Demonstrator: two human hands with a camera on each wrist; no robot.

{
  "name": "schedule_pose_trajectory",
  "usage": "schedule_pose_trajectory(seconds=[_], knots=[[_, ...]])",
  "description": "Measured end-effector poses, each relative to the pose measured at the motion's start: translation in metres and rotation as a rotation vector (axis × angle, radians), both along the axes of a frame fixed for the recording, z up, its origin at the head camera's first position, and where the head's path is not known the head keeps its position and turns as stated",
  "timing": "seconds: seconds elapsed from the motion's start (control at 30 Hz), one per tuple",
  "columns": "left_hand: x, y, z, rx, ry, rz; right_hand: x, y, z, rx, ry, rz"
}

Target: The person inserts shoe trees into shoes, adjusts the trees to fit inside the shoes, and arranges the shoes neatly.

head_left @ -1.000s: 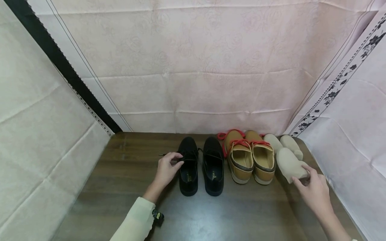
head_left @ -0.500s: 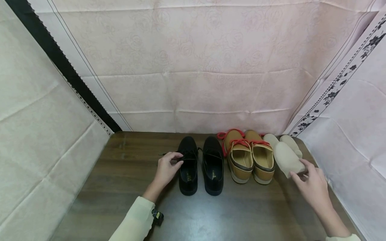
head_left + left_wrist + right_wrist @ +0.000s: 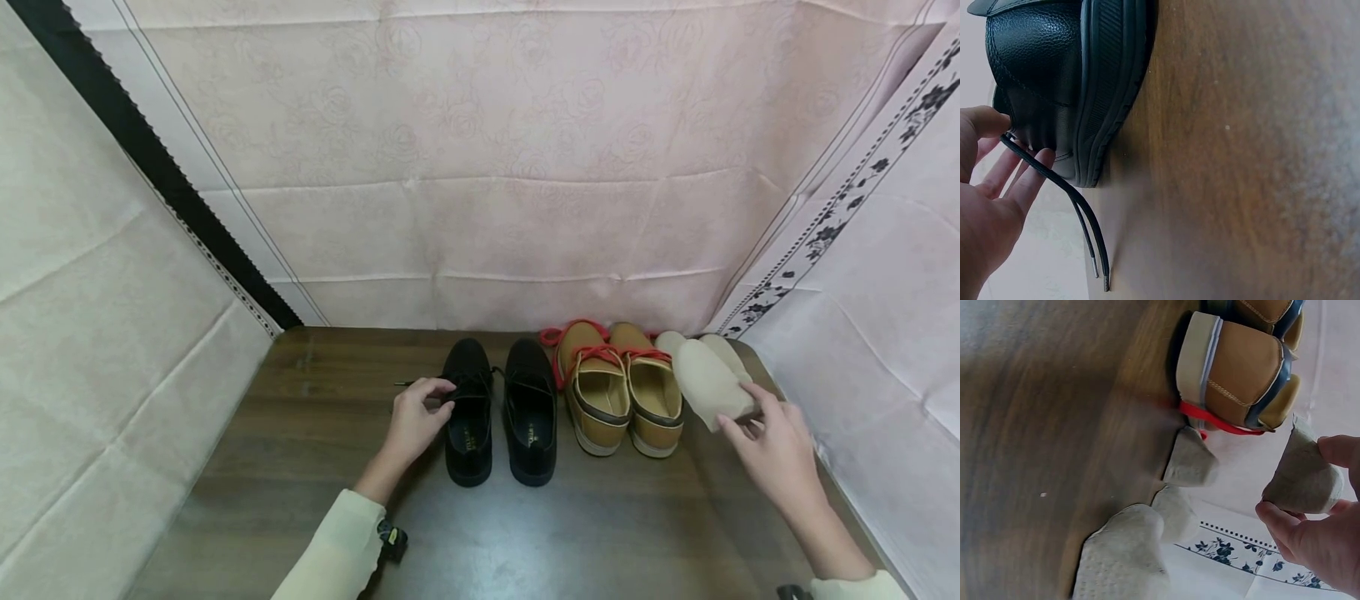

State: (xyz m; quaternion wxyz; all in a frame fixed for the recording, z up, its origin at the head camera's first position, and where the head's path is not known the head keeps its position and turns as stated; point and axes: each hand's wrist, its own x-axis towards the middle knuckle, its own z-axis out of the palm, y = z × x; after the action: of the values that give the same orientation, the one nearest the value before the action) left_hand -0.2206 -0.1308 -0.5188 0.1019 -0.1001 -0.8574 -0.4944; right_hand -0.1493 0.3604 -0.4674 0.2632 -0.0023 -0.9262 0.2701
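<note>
My right hand pinches the near edge of a cream moulded shoe insert, holding it raised. In the right wrist view the insert sits between thumb and fingers, off the floor. Beyond it in the head view lie two similar cream inserts, one at the left and one at the right, partly covered. My left hand rests at the side of the left black shoe. Its thumb and fingertips are apart, and a black shoelace lies across the fingers in the left wrist view.
The other black shoe stands beside it. A tan pair with red laces, its right shoe nearest the inserts, stands on the brown wooden surface. A larger cream piece shows at the right wrist. Pale cloth walls enclose three sides.
My right hand has moved the cream insert away from me and slightly left, over the other inserts. The left hand and all the shoes have stayed in place.
</note>
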Motion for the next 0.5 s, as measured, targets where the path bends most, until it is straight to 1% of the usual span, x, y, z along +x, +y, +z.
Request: schedule_pose_trajectory(seconds=[0.17,0.37,0.5], knots=[[0.000,-0.001,0.000,0.009,-0.004,-0.003,-0.003,-0.004,0.004,0.028,-0.014,0.009],[0.000,-0.001,0.000,0.017,-0.010,-0.009,-0.005,-0.008,0.011,0.031,-0.037,0.042],[0.001,-0.001,0.000,0.021,-0.001,-0.010,-0.006,-0.012,0.015,0.030,-0.056,0.053]])
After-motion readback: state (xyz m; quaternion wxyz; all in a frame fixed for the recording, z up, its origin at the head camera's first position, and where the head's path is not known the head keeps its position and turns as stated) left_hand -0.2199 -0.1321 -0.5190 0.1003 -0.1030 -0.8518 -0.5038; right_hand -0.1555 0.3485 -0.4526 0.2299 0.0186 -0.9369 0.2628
